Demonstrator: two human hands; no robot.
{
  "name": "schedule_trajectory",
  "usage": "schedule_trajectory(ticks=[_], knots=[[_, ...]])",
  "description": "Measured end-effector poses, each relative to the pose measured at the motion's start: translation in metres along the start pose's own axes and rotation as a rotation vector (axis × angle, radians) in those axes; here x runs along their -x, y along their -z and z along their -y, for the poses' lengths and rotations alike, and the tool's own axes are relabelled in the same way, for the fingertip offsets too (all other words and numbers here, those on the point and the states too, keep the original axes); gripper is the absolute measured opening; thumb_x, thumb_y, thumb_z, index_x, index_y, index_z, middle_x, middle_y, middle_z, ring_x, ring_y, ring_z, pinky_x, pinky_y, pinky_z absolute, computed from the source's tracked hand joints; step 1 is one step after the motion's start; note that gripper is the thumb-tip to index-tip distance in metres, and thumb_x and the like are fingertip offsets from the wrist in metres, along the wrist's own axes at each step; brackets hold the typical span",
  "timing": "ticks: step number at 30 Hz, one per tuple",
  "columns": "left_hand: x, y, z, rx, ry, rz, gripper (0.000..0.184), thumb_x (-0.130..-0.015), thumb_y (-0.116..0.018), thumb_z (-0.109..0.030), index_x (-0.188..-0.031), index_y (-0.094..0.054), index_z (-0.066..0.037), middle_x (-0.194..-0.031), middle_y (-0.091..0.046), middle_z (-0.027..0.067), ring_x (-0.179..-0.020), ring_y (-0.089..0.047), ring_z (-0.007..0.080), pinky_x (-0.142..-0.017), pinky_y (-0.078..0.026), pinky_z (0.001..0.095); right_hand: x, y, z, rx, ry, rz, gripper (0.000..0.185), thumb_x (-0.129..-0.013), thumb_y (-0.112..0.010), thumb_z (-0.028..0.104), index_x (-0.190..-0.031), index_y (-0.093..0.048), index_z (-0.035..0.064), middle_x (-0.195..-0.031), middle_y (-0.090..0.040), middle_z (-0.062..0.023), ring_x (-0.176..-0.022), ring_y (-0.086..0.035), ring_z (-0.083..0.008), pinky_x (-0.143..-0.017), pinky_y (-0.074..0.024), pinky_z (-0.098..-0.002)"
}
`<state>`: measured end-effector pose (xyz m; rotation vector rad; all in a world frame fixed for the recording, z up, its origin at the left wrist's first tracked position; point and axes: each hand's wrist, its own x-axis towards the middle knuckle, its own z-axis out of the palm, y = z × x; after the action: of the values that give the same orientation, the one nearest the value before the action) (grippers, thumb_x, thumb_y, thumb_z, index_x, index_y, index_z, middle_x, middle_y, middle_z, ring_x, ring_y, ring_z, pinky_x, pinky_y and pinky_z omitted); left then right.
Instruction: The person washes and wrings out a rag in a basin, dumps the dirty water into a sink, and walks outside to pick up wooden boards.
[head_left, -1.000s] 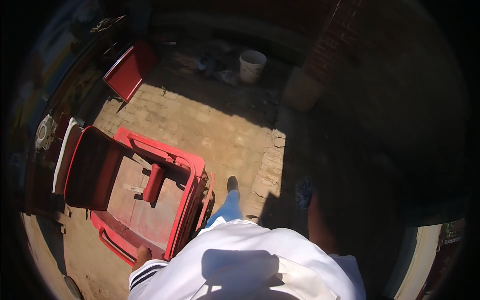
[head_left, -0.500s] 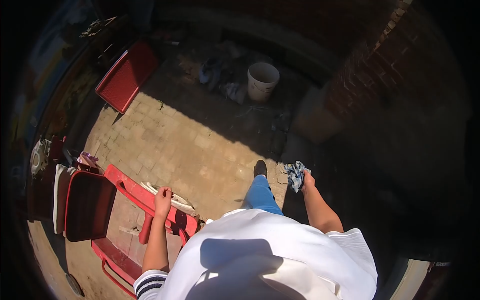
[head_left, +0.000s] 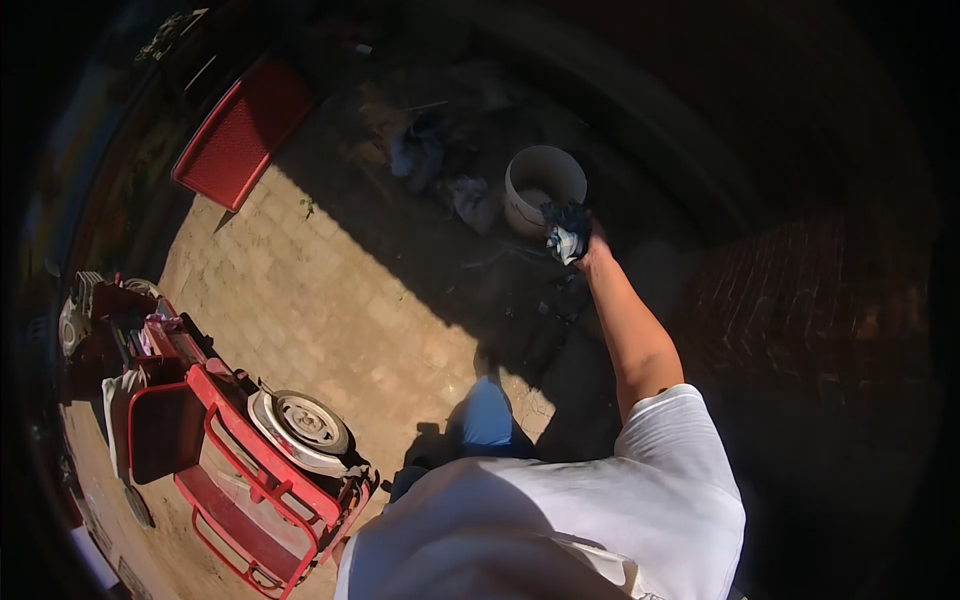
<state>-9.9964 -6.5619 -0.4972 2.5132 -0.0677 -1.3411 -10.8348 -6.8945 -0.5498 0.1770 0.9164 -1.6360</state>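
My right hand (head_left: 594, 246) is stretched forward, its fingers closed round a crumpled cloth (head_left: 568, 240) in blue, white and dark tones. The cloth is at the near rim of a white bucket (head_left: 524, 208), overlapping it in view; whether they touch I cannot tell. Upright on the shaded ground, the bucket shows a pale inside from above. My left hand is out of sight, somewhere beyond the left side of my white shirt.
To the left stands a red three-wheeled vehicle (head_left: 232, 400) with a pale wheel (head_left: 312, 422). Farther off is a red tray-like panel (head_left: 240, 140). Crumpled rags or plastic (head_left: 468, 200) lie beside the bucket. A brick wall (head_left: 790, 290) rises on the right.
My right hand has moved forward with the cloth, from beside my leg to the bucket. My left hand has gone out of view. I am closer to the bucket.
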Motion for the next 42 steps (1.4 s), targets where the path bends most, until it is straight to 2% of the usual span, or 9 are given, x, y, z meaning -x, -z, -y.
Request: schedule_trajectory(ticks=[6,14,19,27,28,30,34,38,42], knots=[[0.06,-0.049,-0.011,-0.005,-0.049,0.053,0.014,-0.085,-0.053,-0.018,-0.091,-0.053,-0.006,-0.074,-0.061,0.0112,-0.061,-0.06,0.0192,-0.05,-0.046,0.0279,-0.034,-0.117,0.073,0.116,0.013,-0.588,0.059,-0.082,-0.036,0.058,-0.12,-0.049,0.0146,-0.121,-0.051,-0.0092,-0.114,-0.045,-0.0242,-0.096,-0.0344,-0.0445],[0.077,-0.085,0.005,-0.054,-0.183,0.148,0.019,-0.085,-0.055,-0.026,-0.091,-0.051,-0.009,-0.074,-0.061,0.0103,-0.059,-0.06,0.0186,-0.049,-0.045,0.028,-0.131,0.006,0.034,0.379,0.109,-0.581,0.032,-0.082,-0.033,0.038,-0.069,-0.047,0.0124,-0.054,-0.048,-0.0008,-0.042,-0.041,-0.013,-0.039,-0.0331,-0.0273],[0.08,-0.108,-0.001,-0.149,-0.016,0.176,0.028,-0.084,-0.056,-0.03,-0.097,-0.045,-0.008,-0.076,-0.06,0.011,-0.061,-0.059,0.0175,-0.05,-0.045,0.0293,-0.096,-0.006,-0.024,0.669,0.077,-0.509,0.019,-0.082,-0.047,0.02,-0.065,-0.048,0.0126,-0.061,-0.057,-0.0044,-0.034,-0.035,-0.0116,-0.034,-0.0306,-0.0239],[0.068,-0.125,0.007,-0.038,0.057,0.087,0.034,-0.086,-0.055,-0.026,-0.105,-0.044,0.001,-0.079,-0.062,0.0174,-0.064,-0.063,0.0243,-0.055,-0.053,0.0358,-0.138,-0.013,0.021,1.242,-0.037,-0.507,0.015,-0.076,-0.051,0.021,-0.08,-0.06,0.0094,-0.059,-0.048,-0.004,-0.047,-0.045,-0.0154,-0.042,-0.0363,-0.0287],[0.068,-0.118,0.025,0.031,-0.022,0.276,0.052,-0.083,-0.061,-0.028,-0.121,-0.042,0.003,-0.095,-0.063,0.0139,-0.099,-0.056,0.0264,-0.096,-0.035,0.0403,-0.141,-0.027,0.033,1.314,0.073,-0.521,0.02,-0.076,-0.05,0.021,-0.09,-0.059,0.0088,-0.069,-0.051,-0.0075,-0.059,-0.05,-0.0176,-0.047,-0.0395,-0.0313],[0.059,-0.118,0.047,-0.053,-0.122,0.301,0.052,-0.084,-0.057,-0.033,-0.118,-0.043,0.004,-0.092,-0.062,0.014,-0.095,-0.056,0.0243,-0.092,-0.037,0.0374,-0.146,-0.056,0.033,1.386,0.311,-0.544,0.032,-0.074,-0.051,0.02,-0.104,-0.055,0.0068,-0.088,-0.053,-0.0131,-0.078,-0.053,-0.0227,-0.06,-0.042,-0.0354],[0.037,-0.112,0.085,-0.224,-0.342,0.331,0.057,-0.086,-0.051,-0.042,-0.114,-0.046,0.007,-0.087,-0.06,0.0142,-0.087,-0.057,0.0201,-0.083,-0.041,0.0317,-0.167,-0.048,-0.024,1.339,0.823,-0.568,0.058,-0.065,-0.061,0.012,-0.12,-0.044,0.001,-0.118,-0.05,-0.0213,-0.11,-0.048,-0.034,-0.091,-0.0387,-0.0417],[0.066,-0.105,0.079,0.132,-0.132,0.185,0.037,-0.086,-0.052,-0.026,-0.109,-0.045,0.003,-0.081,-0.063,0.0159,-0.065,-0.063,0.0229,-0.056,-0.052,0.0346,-0.063,-0.069,-0.173,1.527,0.499,-0.315,0.022,-0.069,-0.069,0.014,-0.072,-0.047,0.0075,-0.062,-0.051,-0.0034,-0.057,-0.049,-0.0152,-0.055,-0.0418,-0.0312],[0.056,-0.085,0.138,0.226,-0.156,0.116,0.031,-0.084,-0.055,-0.024,-0.098,-0.053,0.003,-0.075,-0.062,0.0125,-0.064,-0.061,0.0172,-0.055,-0.05,0.029,0.037,0.002,-0.356,1.81,-0.008,0.061,0.019,-0.066,-0.066,0.01,-0.06,-0.048,0.0088,-0.054,-0.052,-0.0027,-0.045,-0.049,-0.0117,-0.044,-0.04,-0.0255]])
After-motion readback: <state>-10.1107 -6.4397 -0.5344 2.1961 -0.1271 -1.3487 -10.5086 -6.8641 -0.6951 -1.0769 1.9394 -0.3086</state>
